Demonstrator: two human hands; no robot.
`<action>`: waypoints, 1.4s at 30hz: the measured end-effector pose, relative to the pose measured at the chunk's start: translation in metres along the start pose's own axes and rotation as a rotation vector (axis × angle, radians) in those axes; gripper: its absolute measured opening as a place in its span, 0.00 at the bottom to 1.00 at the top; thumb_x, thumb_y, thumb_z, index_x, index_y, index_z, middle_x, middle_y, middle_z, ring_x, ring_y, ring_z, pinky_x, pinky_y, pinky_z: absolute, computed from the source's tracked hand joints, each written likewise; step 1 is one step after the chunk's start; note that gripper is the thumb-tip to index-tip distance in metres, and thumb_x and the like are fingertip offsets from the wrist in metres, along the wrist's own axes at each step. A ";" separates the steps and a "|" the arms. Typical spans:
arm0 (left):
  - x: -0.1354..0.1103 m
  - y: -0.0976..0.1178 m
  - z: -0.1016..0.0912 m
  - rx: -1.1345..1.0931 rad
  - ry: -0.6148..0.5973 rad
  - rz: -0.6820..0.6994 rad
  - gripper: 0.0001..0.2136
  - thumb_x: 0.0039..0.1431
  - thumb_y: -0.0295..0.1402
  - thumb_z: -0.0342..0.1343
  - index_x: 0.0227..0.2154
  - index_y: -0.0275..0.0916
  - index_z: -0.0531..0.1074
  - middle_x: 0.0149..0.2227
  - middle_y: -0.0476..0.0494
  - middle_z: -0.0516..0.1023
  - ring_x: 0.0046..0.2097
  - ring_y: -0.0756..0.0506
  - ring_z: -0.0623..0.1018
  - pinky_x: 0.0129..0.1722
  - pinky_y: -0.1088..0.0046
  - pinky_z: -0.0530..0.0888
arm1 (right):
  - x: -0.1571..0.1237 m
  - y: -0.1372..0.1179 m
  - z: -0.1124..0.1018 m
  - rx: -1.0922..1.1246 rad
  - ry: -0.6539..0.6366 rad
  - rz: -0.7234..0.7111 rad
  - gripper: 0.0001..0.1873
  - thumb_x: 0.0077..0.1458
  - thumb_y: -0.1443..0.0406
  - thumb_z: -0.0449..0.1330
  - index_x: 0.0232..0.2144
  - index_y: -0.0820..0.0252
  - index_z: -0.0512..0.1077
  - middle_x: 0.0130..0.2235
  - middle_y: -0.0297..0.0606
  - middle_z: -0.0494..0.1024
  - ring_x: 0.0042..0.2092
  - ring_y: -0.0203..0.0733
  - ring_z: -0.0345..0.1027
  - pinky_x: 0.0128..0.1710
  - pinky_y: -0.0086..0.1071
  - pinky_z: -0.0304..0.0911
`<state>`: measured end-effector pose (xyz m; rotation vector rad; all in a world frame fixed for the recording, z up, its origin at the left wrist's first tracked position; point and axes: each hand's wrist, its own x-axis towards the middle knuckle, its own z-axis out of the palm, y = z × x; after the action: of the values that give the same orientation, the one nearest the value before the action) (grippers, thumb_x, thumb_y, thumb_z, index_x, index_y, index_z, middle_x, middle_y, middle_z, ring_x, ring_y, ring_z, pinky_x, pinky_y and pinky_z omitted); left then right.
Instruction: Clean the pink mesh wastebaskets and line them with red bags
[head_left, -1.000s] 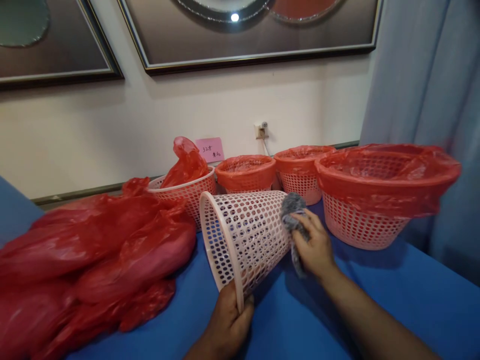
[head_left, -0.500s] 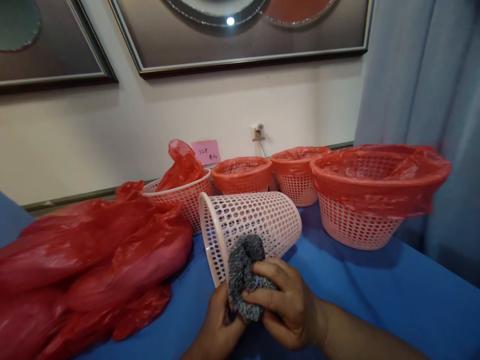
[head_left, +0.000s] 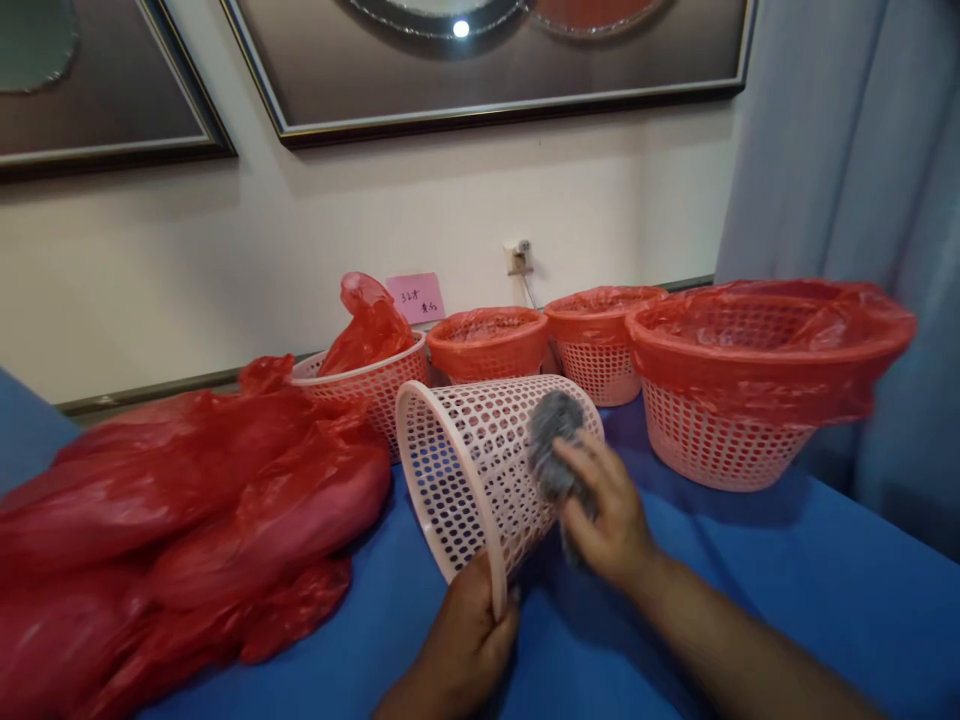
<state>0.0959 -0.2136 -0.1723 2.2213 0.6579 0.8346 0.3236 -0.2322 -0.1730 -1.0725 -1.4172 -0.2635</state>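
A pale pink perforated basket (head_left: 480,470) lies on its side on the blue table (head_left: 787,590), with its open mouth turned toward the left. My left hand (head_left: 469,640) is closed on the lower part of its rim. My right hand (head_left: 607,510) grips a grey cloth (head_left: 551,440) and presses it against the basket's outer wall near the base.
A heap of red plastic bags (head_left: 187,520) covers the table's left side. Behind stand several baskets: one (head_left: 367,375) with a loose red bag in it, two small lined ones (head_left: 491,345) (head_left: 604,335), and a large lined one (head_left: 750,380) at right. A grey curtain (head_left: 862,200) hangs at right.
My right hand has carried the grey cloth from the basket's rim, close to my left hand, up along the wall toward its base. The basket has stayed held on its side.
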 end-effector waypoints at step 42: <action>0.003 0.000 -0.008 -0.096 0.170 -0.120 0.26 0.52 0.25 0.56 0.55 0.40 0.80 0.54 0.40 0.83 0.58 0.33 0.80 0.63 0.51 0.72 | 0.006 0.051 0.015 -0.126 0.017 0.458 0.30 0.61 0.50 0.61 0.60 0.59 0.69 0.69 0.55 0.56 0.69 0.63 0.57 0.66 0.60 0.59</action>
<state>0.0924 -0.2089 -0.1669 2.0189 0.8062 0.9802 0.3518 -0.1915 -0.1930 -1.4600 -1.1119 -0.0291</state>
